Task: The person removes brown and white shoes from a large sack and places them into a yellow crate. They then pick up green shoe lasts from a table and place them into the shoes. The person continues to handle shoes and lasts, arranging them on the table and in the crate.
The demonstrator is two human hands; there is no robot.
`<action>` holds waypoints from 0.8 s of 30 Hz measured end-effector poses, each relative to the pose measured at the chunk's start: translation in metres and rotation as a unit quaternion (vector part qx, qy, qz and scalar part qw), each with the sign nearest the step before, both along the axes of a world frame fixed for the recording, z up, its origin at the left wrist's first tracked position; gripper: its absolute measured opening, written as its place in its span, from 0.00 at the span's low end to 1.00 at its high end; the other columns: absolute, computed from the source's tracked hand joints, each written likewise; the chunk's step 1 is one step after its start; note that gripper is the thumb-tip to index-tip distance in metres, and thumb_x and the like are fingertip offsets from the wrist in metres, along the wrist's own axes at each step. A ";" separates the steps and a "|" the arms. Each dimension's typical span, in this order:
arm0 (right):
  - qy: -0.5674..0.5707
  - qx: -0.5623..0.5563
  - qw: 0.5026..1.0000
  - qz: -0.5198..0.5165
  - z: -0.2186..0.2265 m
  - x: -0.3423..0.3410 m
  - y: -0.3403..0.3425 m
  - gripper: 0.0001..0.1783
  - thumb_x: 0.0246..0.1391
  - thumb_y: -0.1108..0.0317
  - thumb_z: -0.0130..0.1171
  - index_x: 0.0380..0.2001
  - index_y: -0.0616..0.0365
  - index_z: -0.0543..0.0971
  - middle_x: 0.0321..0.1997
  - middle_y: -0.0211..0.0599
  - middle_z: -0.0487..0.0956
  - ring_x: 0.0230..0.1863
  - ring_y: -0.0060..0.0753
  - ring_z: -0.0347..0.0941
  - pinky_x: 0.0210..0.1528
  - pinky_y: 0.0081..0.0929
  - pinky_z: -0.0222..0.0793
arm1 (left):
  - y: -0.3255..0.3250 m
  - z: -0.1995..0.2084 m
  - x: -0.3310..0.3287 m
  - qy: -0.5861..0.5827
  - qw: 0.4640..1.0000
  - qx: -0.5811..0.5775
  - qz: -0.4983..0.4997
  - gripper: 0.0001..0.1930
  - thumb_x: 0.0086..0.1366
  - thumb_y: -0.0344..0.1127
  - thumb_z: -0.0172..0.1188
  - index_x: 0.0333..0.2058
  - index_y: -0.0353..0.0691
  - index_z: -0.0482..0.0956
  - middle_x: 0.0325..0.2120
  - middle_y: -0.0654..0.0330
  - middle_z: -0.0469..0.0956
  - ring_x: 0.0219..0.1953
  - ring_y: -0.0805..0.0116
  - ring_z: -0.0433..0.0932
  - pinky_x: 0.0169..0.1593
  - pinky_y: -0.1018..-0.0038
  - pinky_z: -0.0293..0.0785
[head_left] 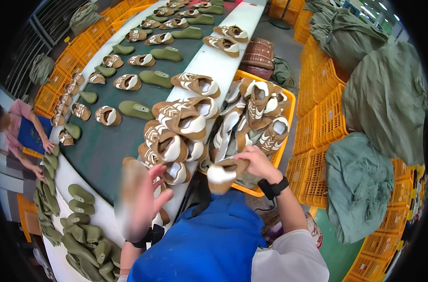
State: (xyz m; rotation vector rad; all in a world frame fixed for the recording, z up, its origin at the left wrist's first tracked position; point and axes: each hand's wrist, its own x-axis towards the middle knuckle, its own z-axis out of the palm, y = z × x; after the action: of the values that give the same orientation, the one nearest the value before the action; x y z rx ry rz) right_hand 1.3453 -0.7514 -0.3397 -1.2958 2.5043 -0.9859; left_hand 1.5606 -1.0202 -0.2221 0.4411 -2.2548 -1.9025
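Note:
My right hand grips a brown-and-white shoe by its brown end, above the near edge of a yellow crate. The shoe is slightly blurred. Beside the table edge, my left hand is raised with its fingers spread; part of it is smeared. A brownish blurred shape lies just left of that hand, and I cannot make out what it is. Between my hands and beyond them, a heap of brown-and-white shoes rests on the white table border. More such shoes fill the crate, some tilted on their sides.
A dark green conveyor belt carries rows of shoes and olive shoe lasts. Many lasts lie piled at the near left. Across the belt, another person handles lasts. Stacked orange crates and green sacks stand to the right.

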 end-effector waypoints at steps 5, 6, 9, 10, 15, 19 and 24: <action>-0.062 -0.133 0.977 0.152 0.055 0.040 -0.037 0.21 0.37 0.74 0.64 0.40 0.52 0.79 0.39 0.35 0.73 0.42 0.39 0.68 0.46 0.32 0.64 | 0.027 0.003 -0.028 -0.006 0.940 -0.082 -0.331 0.21 0.49 0.38 0.70 0.40 0.35 0.77 0.55 0.49 0.65 0.60 0.54 0.61 0.59 0.63 0.60; -0.080 -0.131 0.980 0.130 0.051 0.034 -0.036 0.21 0.36 0.75 0.63 0.40 0.53 0.78 0.41 0.38 0.73 0.45 0.42 0.68 0.48 0.33 0.64 | 0.027 0.003 -0.030 0.006 0.932 -0.106 -0.348 0.20 0.50 0.37 0.69 0.39 0.34 0.77 0.52 0.50 0.68 0.58 0.55 0.63 0.59 0.63 0.60; -0.103 -0.132 0.984 0.061 0.012 -0.021 -0.009 0.24 0.37 0.77 0.59 0.43 0.57 0.75 0.47 0.44 0.73 0.53 0.50 0.66 0.55 0.34 0.63 | 0.025 0.008 -0.025 -0.046 0.964 0.026 -0.259 0.17 0.52 0.34 0.67 0.39 0.32 0.77 0.46 0.52 0.74 0.55 0.59 0.68 0.61 0.61 0.56; -0.092 -0.102 0.990 -0.041 -0.006 -0.053 0.006 0.22 0.40 0.77 0.56 0.43 0.57 0.75 0.45 0.46 0.75 0.50 0.50 0.69 0.53 0.35 0.65 | 0.023 0.011 -0.019 -0.066 0.970 0.097 -0.215 0.17 0.52 0.34 0.66 0.40 0.32 0.77 0.45 0.53 0.76 0.54 0.60 0.69 0.63 0.60 0.54; -0.056 0.343 0.898 -0.269 -0.096 -0.127 0.095 0.16 0.44 0.78 0.51 0.40 0.61 0.72 0.48 0.54 0.73 0.48 0.53 0.71 0.48 0.40 0.69 | 0.004 0.029 0.001 0.007 0.983 0.141 -0.114 0.18 0.51 0.34 0.65 0.40 0.32 0.76 0.43 0.48 0.76 0.48 0.60 0.74 0.67 0.53 0.35; -0.021 0.361 0.885 -0.293 -0.128 -0.110 0.093 0.13 0.45 0.63 0.56 0.29 0.63 0.78 0.32 0.53 0.79 0.37 0.50 0.77 0.41 0.40 0.72 | -0.010 0.039 0.024 0.086 0.990 0.113 0.006 0.19 0.49 0.38 0.66 0.38 0.35 0.73 0.41 0.45 0.76 0.49 0.58 0.73 0.64 0.54 0.47; -0.253 0.073 0.898 -0.354 -0.049 -0.111 0.142 0.15 0.46 0.56 0.62 0.24 0.59 0.77 0.22 0.38 0.77 0.16 0.29 0.70 0.19 0.24 0.64 | -0.026 0.040 0.057 0.191 0.968 0.107 0.127 0.24 0.55 0.40 0.62 0.45 0.33 0.66 0.43 0.56 0.73 0.43 0.70 0.71 0.51 0.71 0.65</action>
State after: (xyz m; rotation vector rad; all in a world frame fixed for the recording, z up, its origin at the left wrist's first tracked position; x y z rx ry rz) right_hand 1.2345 -0.6095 -0.3883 -0.0102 2.5431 -1.0395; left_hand 1.6172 -1.0466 -0.1819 0.3350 -1.6777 -1.9093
